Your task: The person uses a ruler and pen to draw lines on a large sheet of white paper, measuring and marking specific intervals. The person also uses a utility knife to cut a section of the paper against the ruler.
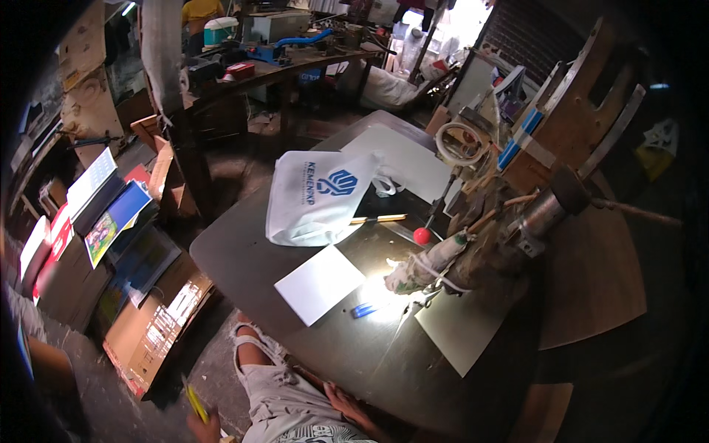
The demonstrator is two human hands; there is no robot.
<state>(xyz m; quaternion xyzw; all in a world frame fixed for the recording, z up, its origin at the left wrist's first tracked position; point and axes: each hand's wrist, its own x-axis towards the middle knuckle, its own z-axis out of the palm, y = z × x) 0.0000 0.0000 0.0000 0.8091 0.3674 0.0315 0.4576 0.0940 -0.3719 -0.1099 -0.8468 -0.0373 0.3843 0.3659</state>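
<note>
Low at the left, beside my thigh, my left hand (204,426) is closed around a yellow box cutter (196,402), its thin tip pointing up and away. My right hand (344,402) lies on my lap by the table's near edge, fingers stretched out and holding nothing. On the dark table (244,235) ahead are a white sheet (319,285), a white fabric bag (314,199) with blue print and a yellow-black pencil (379,219). A small blue tool (364,310) sits in the lamp light beside a sewing machine (473,258).
A greyish sheet (467,332) lies under the machine, near a red ball knob (422,236). On the left, books (118,221) and a cardboard box (159,332) stand by the table. Behind is a cluttered workbench (281,74); a tape roll (459,144) hangs near the machine.
</note>
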